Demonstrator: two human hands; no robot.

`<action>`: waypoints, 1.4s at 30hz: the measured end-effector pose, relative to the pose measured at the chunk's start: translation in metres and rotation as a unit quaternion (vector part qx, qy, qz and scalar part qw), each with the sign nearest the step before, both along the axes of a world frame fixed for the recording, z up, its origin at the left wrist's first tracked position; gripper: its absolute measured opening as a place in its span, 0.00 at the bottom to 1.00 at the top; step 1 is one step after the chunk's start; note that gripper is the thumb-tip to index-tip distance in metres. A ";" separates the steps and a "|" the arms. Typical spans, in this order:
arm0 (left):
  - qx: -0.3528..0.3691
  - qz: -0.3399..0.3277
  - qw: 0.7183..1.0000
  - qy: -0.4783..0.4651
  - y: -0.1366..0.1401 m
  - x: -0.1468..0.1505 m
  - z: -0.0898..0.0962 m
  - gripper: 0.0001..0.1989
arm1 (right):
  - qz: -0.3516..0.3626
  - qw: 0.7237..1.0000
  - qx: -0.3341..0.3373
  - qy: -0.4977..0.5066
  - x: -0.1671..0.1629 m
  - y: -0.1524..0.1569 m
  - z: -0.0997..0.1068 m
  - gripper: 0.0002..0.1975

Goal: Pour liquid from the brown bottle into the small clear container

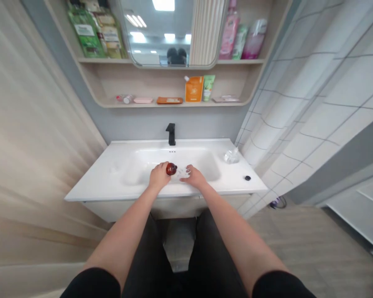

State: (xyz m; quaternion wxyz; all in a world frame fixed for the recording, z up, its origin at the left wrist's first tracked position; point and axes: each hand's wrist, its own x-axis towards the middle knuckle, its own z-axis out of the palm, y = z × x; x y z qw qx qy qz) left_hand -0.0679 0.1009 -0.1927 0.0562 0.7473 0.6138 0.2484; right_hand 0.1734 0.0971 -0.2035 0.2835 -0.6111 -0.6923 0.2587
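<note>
My left hand is closed around a small amber-brown bottle, tilted with its dark narrow neck towards the right. Just to the right, my right hand curls its fingers and thumb around a clear see-through object, whose exact kind I cannot make out. The bottle's neck is close to this clear object; whether they touch does not show. Both hands are over the front part of the white sink basin.
A black faucet stands behind the basin. On the right of the counter are a clear crumpled-looking container and a small round black cap. Above, a shelf carries an orange pouch, a green tube and several other items.
</note>
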 end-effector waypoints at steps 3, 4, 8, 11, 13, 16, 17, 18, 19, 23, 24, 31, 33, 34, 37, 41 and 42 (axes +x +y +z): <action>0.006 0.002 1.000 0.021 -0.004 0.001 0.003 0.33 | 0.001 1.000 0.011 -0.003 0.000 -0.001 0.000 0.36; 0.010 0.002 0.999 0.031 -0.005 0.002 0.005 0.34 | 0.003 1.000 0.015 -0.003 0.000 -0.001 0.000 0.35; 0.038 0.002 0.997 0.071 -0.008 0.003 0.008 0.35 | 0.006 1.000 0.023 -0.005 0.000 -0.001 -0.002 0.35; 0.057 0.002 0.995 0.082 -0.011 0.005 0.009 0.34 | 0.010 1.000 0.028 -0.004 0.000 0.001 -0.004 0.36; 0.066 0.000 0.994 0.087 -0.012 0.005 0.009 0.34 | 0.015 0.999 0.031 0.000 0.000 0.002 -0.006 0.36; 0.080 -0.005 0.993 0.090 -0.012 0.005 0.008 0.33 | 0.017 0.999 0.037 0.000 0.000 0.003 -0.008 0.36; 0.086 -0.007 0.992 0.091 -0.012 0.005 0.007 0.32 | 0.016 0.999 0.038 0.000 0.000 0.004 -0.009 0.36; 0.092 -0.009 0.992 0.092 -0.012 0.005 0.007 0.32 | 0.014 0.999 0.038 0.000 0.000 0.004 -0.009 0.36; 0.096 -0.011 0.991 0.093 -0.011 0.004 0.006 0.32 | 0.014 0.999 0.038 0.000 0.000 0.004 -0.009 0.37; 0.111 -0.014 0.989 0.095 -0.010 0.004 0.004 0.32 | 0.015 0.999 0.044 0.005 -0.001 0.003 -0.010 0.38; 0.114 -0.014 0.989 0.097 -0.011 0.003 0.004 0.32 | 0.016 0.999 0.045 0.006 -0.001 0.003 -0.010 0.38; 0.141 -0.019 0.984 0.104 -0.012 0.003 0.006 0.32 | 0.022 0.998 0.054 0.004 -0.001 0.004 -0.012 0.39; 0.146 -0.021 0.983 0.106 -0.013 0.003 0.006 0.31 | 0.023 0.998 0.052 0.005 -0.001 0.004 -0.012 0.39; 0.148 -0.022 0.983 0.108 -0.013 0.003 0.007 0.32 | 0.024 0.998 0.051 0.004 -0.001 0.004 -0.012 0.40; 0.151 -0.025 0.982 0.110 -0.014 0.003 0.007 0.32 | 0.028 0.998 0.051 -0.004 -0.001 0.004 -0.011 0.40; 0.152 -0.026 0.982 0.108 -0.015 0.004 0.008 0.33 | 0.026 0.998 0.053 -0.011 -0.002 0.003 -0.010 0.40; 0.152 -0.026 0.982 0.109 -0.015 0.004 0.008 0.33 | 0.026 0.998 0.054 -0.011 -0.002 0.003 -0.010 0.40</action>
